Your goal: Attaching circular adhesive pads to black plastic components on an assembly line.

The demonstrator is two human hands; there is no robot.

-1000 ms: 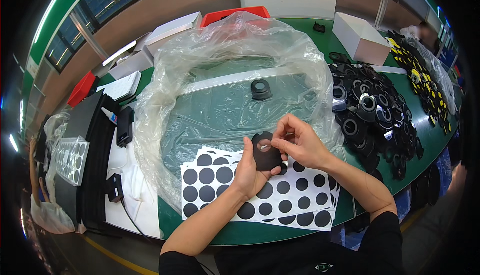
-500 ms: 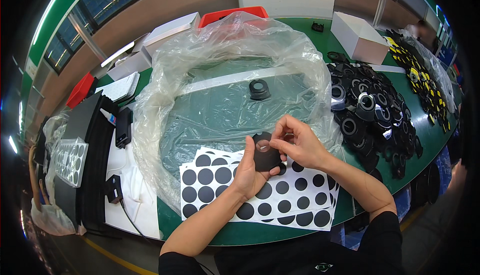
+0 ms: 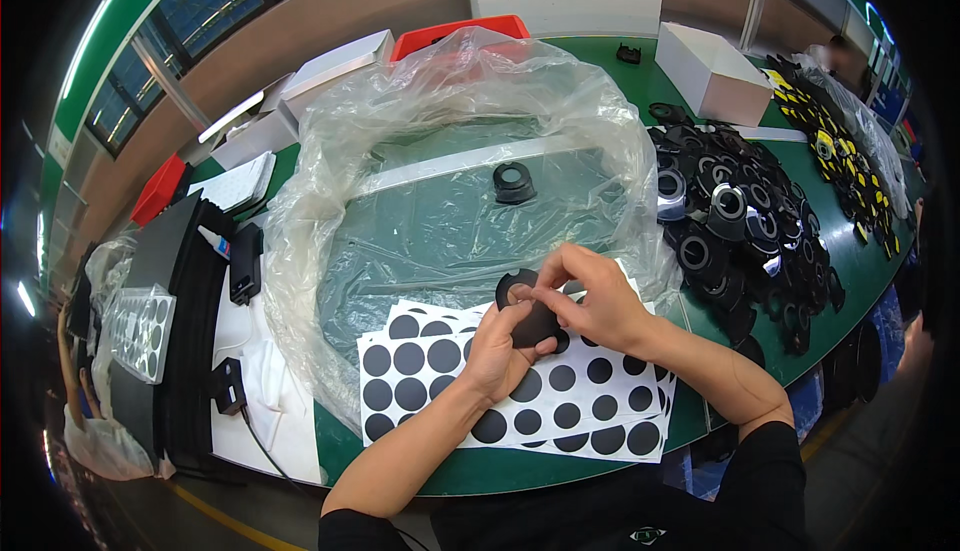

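My left hand (image 3: 492,359) is closed around a black plastic part (image 3: 537,329) with a round opening, its thumb lying on the near face. Over that opening, my right hand (image 3: 598,303) has thumb and forefinger pinched together; anything between the fingertips is too small to make out. Below both hands lie overlapping white sheets of black round stickers (image 3: 409,392). A similar black part (image 3: 513,183) with a ring rests farther off on a clear plastic bag (image 3: 300,261) spread over the green table.
On the right is a heap of black ringed parts (image 3: 745,221), with yellow-marked parts (image 3: 835,156) beyond it. A white box (image 3: 712,81) and a red bin (image 3: 510,26) stand at the back. To the left are a black device (image 3: 245,263) and a small black box (image 3: 228,386) with a cable.
My right hand has shifted slightly left and its fingertips now cover more of the part's opening. My left thumb has moved lower on the part, which stays in the left hand.
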